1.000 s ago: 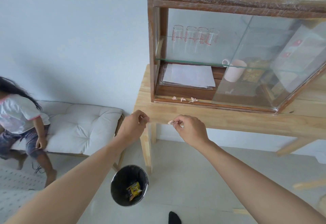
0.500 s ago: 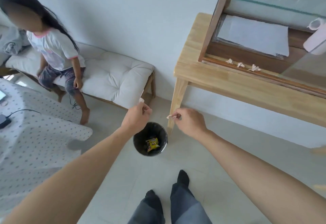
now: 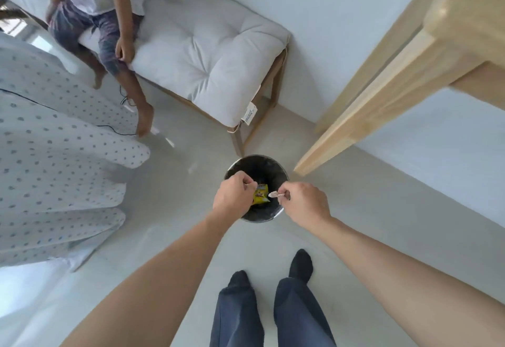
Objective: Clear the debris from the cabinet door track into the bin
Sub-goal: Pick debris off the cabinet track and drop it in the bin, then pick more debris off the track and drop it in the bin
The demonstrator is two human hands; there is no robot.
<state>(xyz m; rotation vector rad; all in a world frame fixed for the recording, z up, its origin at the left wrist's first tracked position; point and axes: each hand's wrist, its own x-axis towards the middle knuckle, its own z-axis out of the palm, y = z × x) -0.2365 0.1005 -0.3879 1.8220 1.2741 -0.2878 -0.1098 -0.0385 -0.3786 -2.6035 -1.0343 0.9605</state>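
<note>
A small round black bin stands on the floor beside the table leg, with a yellow wrapper inside. Both my hands hover over its mouth. My right hand pinches a small pale scrap of debris between thumb and fingertips, right above the opening. My left hand is closed into a fist over the bin's left rim; a pale bit shows at its fingertips, but I cannot make out what it is. The cabinet and its door track are out of view.
The light wooden table and its leg rise at the right. A cushioned white bench with a seated person is behind the bin. A dotted cloth hangs at the left. My own feet stand just below the bin.
My view tipped down from the cabinet to the floor. Both hands came down from the table edge to over the bin, the right one still pinching the scrap.
</note>
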